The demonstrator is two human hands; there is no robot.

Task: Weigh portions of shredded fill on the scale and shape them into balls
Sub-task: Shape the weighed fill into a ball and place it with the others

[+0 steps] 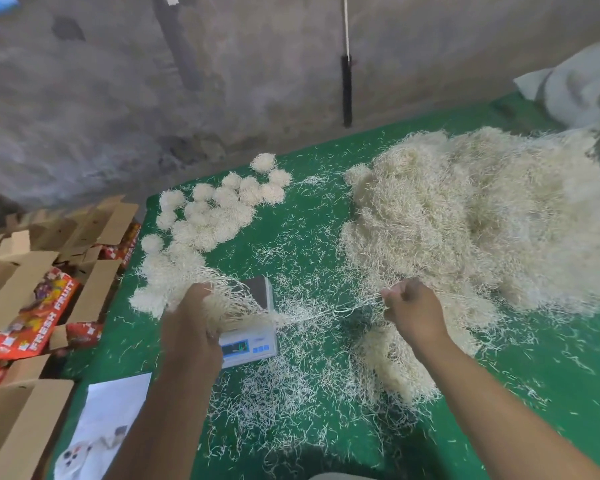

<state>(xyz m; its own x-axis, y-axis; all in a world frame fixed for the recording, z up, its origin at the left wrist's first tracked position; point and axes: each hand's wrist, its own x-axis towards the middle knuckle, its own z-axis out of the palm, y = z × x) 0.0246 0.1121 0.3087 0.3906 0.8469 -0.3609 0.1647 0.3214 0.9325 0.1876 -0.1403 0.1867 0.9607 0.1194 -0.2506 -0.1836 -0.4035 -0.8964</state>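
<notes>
- The left hand (192, 318) grips a loose clump of shredded fill (222, 292), fingers curled round it, right above the scale (253, 327).
- The right hand (411, 306) is closed in a pinch on a thin stretch of strands (347, 308) that runs across from the clump — the two hands are pulling the same bunch apart between them.
- The scale sits on the green table (309, 216), its dark platform partly hidden by the clump and the left hand; its lit display faces the person, but the reading is too small to make out.
- The large heap of fill (482, 216) lies on the right half of the table, just beyond the right hand, with a smaller drift (388, 362) trailing toward the person.
- A cluster of finished balls (215, 213) rests at the table's far left corner, many of them touching one another.
- Stray strands are scattered over the cloth around the scale.
- Open cardboard boxes (21, 282) printed "FRESH FRUIT" stand off the left edge — a white printed sheet (108, 420) lies at the near left corner.
- A pale sack (575, 88) slumps at the far right.
</notes>
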